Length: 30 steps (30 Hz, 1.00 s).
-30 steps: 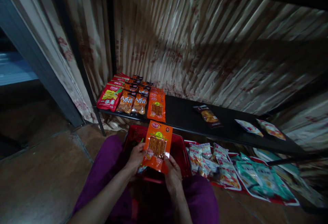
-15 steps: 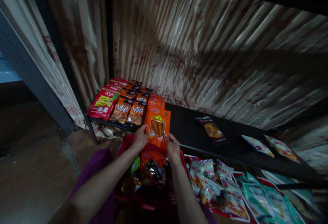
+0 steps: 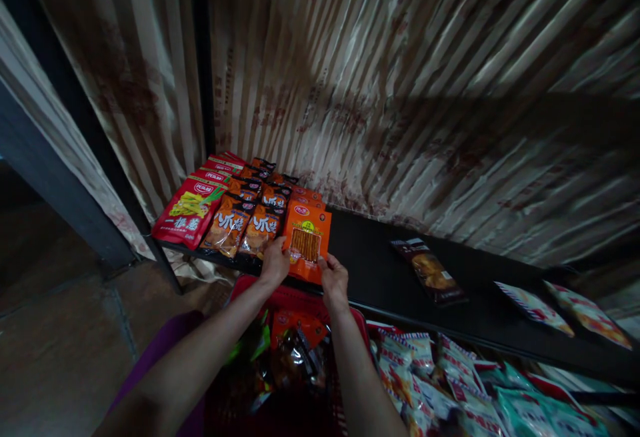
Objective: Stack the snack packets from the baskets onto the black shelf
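The left hand [image 3: 275,262] and the right hand [image 3: 334,278] grasp an orange packet [image 3: 307,240] between them, the left by its left edge and the right by its lower right edge, fingers bent against the wrapper. The packet lies face up at the front edge of a black shelf [image 3: 365,257], overlapping other orange packets [image 3: 304,194] behind it. Just beside it, on the left, are orange-and-black bags [image 3: 229,225] in two rows, and beyond them red bags [image 3: 187,214] at the shelf's left end. Well apart on the right lie a dark brown bag [image 3: 430,272] and two white-and-red bags [image 3: 535,308]. Below the forearms is a red basket [image 3: 245,285] holding an orange packet and dark, shiny bags [image 3: 297,357]; its lower part is too dark to make out. Right of the basket, below the shelf, are white bags [image 3: 415,374] and green bags [image 3: 545,414]. A patterned curtain [image 3: 350,90] hangs behind.
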Each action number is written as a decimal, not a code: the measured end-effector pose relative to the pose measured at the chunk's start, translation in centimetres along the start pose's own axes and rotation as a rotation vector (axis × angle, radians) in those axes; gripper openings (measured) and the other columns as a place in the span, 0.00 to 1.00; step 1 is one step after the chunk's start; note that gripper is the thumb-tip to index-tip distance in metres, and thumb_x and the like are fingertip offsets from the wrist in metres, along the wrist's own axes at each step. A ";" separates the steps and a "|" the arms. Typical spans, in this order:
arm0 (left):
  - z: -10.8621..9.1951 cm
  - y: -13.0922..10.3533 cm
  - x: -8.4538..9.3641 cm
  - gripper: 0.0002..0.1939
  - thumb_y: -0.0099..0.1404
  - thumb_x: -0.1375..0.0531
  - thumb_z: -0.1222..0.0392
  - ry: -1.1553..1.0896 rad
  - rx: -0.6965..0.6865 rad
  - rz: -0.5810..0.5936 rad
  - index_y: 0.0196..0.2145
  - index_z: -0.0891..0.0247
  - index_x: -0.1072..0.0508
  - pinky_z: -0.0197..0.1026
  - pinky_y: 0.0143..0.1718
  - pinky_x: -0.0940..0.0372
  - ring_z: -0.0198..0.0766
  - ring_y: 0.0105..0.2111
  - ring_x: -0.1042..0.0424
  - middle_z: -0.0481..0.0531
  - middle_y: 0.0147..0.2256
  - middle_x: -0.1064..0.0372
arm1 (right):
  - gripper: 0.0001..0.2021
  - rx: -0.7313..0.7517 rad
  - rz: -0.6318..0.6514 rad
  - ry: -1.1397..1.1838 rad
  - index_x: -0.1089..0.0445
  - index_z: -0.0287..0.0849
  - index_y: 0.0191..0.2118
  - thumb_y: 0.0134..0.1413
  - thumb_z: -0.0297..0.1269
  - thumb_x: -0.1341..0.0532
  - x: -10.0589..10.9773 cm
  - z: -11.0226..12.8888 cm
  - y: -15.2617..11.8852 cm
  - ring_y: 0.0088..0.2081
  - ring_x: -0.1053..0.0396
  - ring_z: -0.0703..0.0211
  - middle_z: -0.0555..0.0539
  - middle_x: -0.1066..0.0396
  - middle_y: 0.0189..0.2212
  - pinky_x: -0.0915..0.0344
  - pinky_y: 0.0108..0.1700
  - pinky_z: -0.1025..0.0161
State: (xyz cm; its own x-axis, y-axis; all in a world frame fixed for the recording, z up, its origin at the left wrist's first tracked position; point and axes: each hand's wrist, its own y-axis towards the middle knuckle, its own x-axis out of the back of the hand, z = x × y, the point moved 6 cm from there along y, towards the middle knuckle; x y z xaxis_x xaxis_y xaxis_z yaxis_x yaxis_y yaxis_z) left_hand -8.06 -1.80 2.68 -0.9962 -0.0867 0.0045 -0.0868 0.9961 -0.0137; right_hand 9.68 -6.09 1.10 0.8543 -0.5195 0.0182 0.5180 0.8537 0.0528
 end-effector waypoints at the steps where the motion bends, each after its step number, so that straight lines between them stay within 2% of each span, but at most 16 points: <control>1: 0.1 0.1 0.0 0.16 0.49 0.41 0.75 0.020 -0.010 -0.013 0.36 0.62 0.26 0.44 0.50 0.39 0.42 0.41 0.29 0.52 0.32 0.27 | 0.17 0.017 -0.009 -0.056 0.25 0.42 0.36 0.40 0.46 0.39 0.2 -0.1 0.2 0.32 0.28 0.55 0.49 0.24 0.27 0.33 0.35 0.61; 4: 0.2 0.2 -0.1 0.19 0.50 0.42 0.75 0.129 -0.069 -0.029 0.40 0.64 0.26 0.46 0.53 0.41 0.45 0.44 0.30 0.56 0.37 0.27 | 0.16 0.042 -0.058 -0.312 0.24 0.44 0.36 0.44 0.46 0.41 0.7 -0.2 0.8 0.33 0.29 0.55 0.50 0.25 0.27 0.35 0.35 0.62; 8: 0.1 0.0 -0.7 0.22 0.56 0.47 0.74 0.341 -0.229 -0.003 0.48 0.66 0.29 0.48 0.54 0.40 0.48 0.48 0.31 0.61 0.44 0.29 | 0.14 0.099 -0.108 -0.693 0.25 0.46 0.37 0.48 0.43 0.43 0.8 0.3 0.7 0.32 0.31 0.56 0.48 0.27 0.29 0.38 0.36 0.63; 11: 0.1 -0.6 -1.1 0.24 0.61 0.50 0.71 0.515 -0.329 0.008 0.55 0.65 0.35 0.48 0.51 0.37 0.46 0.48 0.31 0.62 0.45 0.31 | 0.15 0.167 -0.118 -0.817 0.25 0.45 0.40 0.50 0.42 0.45 0.4 0.6 0.4 0.33 0.32 0.56 0.46 0.29 0.31 0.39 0.37 0.62; 14: -0.2 -1.7 -1.5 0.25 0.63 0.51 0.70 0.672 -0.453 -0.010 0.58 0.67 0.40 0.50 0.53 0.38 0.47 0.53 0.36 0.64 0.52 0.36 | 0.18 0.185 -0.133 -0.792 0.27 0.44 0.45 0.50 0.41 0.45 0.3 0.6 0.1 0.34 0.32 0.56 0.45 0.28 0.33 0.38 0.38 0.62; 18: -0.5 -3.3 -2.4 0.21 0.65 0.51 0.67 0.824 -0.611 0.045 0.55 0.69 0.36 0.54 0.59 0.44 0.50 0.61 0.46 0.66 0.59 0.44 | 0.22 0.156 -0.126 -0.663 0.30 0.44 0.50 0.48 0.43 0.44 0.4 0.3 -0.1 0.35 0.31 0.56 0.46 0.27 0.35 0.38 0.39 0.62; 23: 0.1 -4.2 -2.8 0.22 0.67 0.51 0.59 0.895 -0.638 0.179 0.53 0.76 0.34 0.55 0.61 0.47 0.53 0.63 0.51 0.71 0.60 0.45 | 0.23 0.150 -0.129 -0.626 0.32 0.43 0.51 0.48 0.44 0.44 0.4 0.6 -0.6 0.35 0.31 0.56 0.45 0.26 0.35 0.38 0.39 0.62; 30: 0.4 -4.8 -2.5 0.20 0.67 0.50 0.61 0.851 -0.676 0.206 0.53 0.73 0.33 0.55 0.61 0.48 0.51 0.64 0.52 0.69 0.60 0.44 | 0.25 0.162 -0.124 -0.679 0.34 0.42 0.54 0.50 0.45 0.47 0.3 0.8 -0.8 0.37 0.31 0.54 0.44 0.27 0.38 0.37 0.42 0.60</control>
State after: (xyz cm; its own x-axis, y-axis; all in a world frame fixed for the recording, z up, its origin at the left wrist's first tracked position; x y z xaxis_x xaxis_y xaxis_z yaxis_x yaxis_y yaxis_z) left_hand -5.16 -6.35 2.30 -0.6409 -0.1390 0.7549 0.3587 0.8153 0.4546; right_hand 9.51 -6.96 1.88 0.5463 -0.5649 0.6184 0.5521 0.7981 0.2413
